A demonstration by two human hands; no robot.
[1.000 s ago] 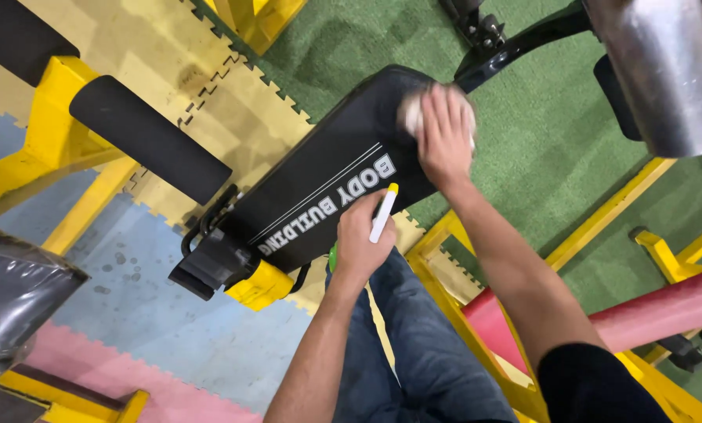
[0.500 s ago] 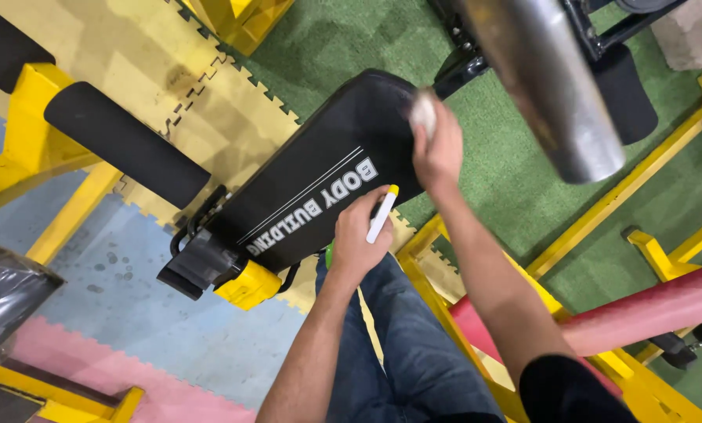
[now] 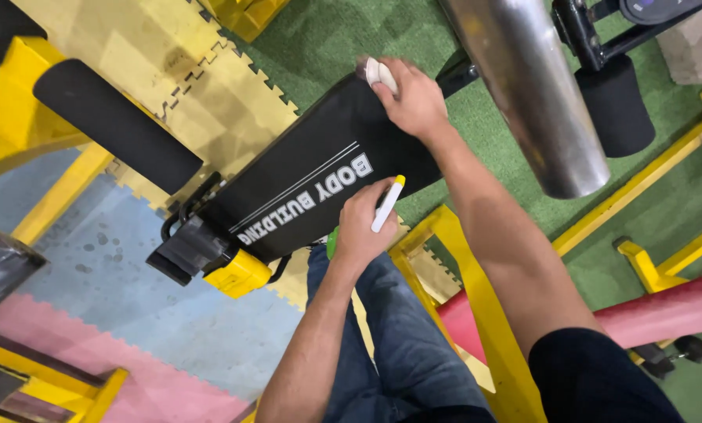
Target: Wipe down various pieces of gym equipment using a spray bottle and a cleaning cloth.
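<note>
White cloth (image 3: 374, 72) half-hidden under right hand (image 3: 410, 100), left hand (image 3: 360, 227) gripping mostly hidden spray bottle (image 3: 386, 204)

A gym floor, seen from above by someone standing over the equipment.

A black padded bench (image 3: 312, 180) with white stripes sits on a yellow steel frame (image 3: 476, 313). A black foam roller pad (image 3: 116, 125) lies beside it, and a thick polished metal bar (image 3: 539, 94) crosses the top. Interlocking foam mats (image 3: 116, 313) in yellow, blue and pink cover part of the floor, meeting green artificial turf (image 3: 515, 204). A red padded roller (image 3: 664, 305) shows at right.
</note>
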